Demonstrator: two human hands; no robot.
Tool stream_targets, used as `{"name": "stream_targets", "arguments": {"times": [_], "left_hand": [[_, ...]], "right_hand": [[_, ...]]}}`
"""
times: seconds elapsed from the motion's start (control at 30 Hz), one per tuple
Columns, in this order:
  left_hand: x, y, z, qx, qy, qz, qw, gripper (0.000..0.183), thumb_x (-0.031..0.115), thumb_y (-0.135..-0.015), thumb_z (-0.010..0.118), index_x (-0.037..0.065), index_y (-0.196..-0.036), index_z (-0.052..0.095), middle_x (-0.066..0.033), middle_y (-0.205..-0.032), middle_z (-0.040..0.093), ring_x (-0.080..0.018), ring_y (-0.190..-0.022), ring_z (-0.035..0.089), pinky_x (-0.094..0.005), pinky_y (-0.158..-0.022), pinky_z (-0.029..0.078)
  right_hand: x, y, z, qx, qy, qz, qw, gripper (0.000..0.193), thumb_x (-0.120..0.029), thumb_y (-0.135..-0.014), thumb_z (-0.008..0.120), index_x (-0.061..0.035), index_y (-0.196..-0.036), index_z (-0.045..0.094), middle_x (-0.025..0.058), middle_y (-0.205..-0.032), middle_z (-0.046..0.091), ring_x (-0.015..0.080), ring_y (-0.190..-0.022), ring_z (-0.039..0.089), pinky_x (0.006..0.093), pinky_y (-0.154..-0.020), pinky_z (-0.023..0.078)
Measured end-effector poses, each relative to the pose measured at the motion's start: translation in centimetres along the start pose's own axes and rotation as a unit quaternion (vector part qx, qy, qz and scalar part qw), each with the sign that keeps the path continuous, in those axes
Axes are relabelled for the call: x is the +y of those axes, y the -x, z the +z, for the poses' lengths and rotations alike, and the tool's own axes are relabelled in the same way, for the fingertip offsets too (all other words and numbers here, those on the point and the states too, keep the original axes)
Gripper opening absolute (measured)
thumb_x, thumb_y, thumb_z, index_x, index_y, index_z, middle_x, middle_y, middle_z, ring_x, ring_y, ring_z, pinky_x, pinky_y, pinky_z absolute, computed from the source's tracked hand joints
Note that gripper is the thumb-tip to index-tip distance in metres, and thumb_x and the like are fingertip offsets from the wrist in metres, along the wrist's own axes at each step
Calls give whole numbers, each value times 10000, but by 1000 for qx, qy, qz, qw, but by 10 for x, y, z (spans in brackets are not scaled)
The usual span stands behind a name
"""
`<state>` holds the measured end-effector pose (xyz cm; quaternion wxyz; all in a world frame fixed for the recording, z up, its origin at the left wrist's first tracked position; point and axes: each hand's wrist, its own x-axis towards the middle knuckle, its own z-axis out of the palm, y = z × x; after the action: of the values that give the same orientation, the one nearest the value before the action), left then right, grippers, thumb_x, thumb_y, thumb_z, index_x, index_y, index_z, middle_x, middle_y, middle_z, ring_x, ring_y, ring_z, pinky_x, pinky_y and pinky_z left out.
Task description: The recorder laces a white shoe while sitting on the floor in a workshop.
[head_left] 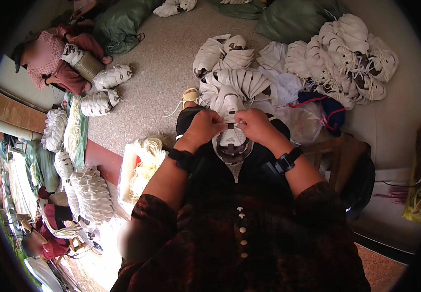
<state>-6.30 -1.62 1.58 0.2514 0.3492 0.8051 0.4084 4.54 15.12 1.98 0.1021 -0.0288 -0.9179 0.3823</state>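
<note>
A white-and-grey shoe upper (231, 138) rests between my knees, its tongue facing up and its dark opening toward me. On its left side my left hand (204, 127) is closed, thumb and fingers pinching a thin white shoelace at the lacing. My right hand (256, 125) pinches the lace on the opposite side in the same way. Both hands sit close to the upper, level with each other. Just beyond them lies a fanned stack of white shoe uppers (239, 83). What lies inside my curled fingers is mostly hidden.
A large heap of white uppers (344, 58) stands at the far right, near green sacks (298, 20). Left of me is a box of pale laces (147, 168). A co-worker (50, 58) sits far left, another person (50, 238) lower left. A wooden stool (334, 163) is at my right.
</note>
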Motion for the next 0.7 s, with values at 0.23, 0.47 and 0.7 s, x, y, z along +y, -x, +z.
{"name": "stream_targets", "arguments": {"times": [0.23, 0.47, 0.7], "left_hand": [[25, -16, -15, -148, 21, -152, 977, 284, 241, -802, 648, -34, -766, 592, -88, -646, 596, -168, -565, 597, -271, -494, 489], [3, -15, -23, -228, 40, -138, 963, 346, 300, -879, 531, -39, -819, 567, -93, -670, 595, -186, -489, 597, -273, -439, 492], [11, -4, -20, -175, 63, -147, 972, 280, 272, -841, 600, 0, -776, 590, -33, -594, 553, -124, -523, 554, -237, -464, 449]], "right_hand": [[-14, -7, 2, -57, 227, -79, 969, 58, -39, -669, 585, -40, -722, 562, 148, -650, 572, 337, -677, 589, 427, -596, 460], [-12, 5, 16, 112, 177, 50, 976, 154, -69, -682, 586, -50, -829, 543, 125, -649, 595, 316, -639, 604, 426, -575, 478], [-10, 2, 15, 39, 213, 11, 976, 116, -77, -717, 549, -52, -828, 524, 168, -667, 586, 346, -670, 599, 449, -603, 466]]}}
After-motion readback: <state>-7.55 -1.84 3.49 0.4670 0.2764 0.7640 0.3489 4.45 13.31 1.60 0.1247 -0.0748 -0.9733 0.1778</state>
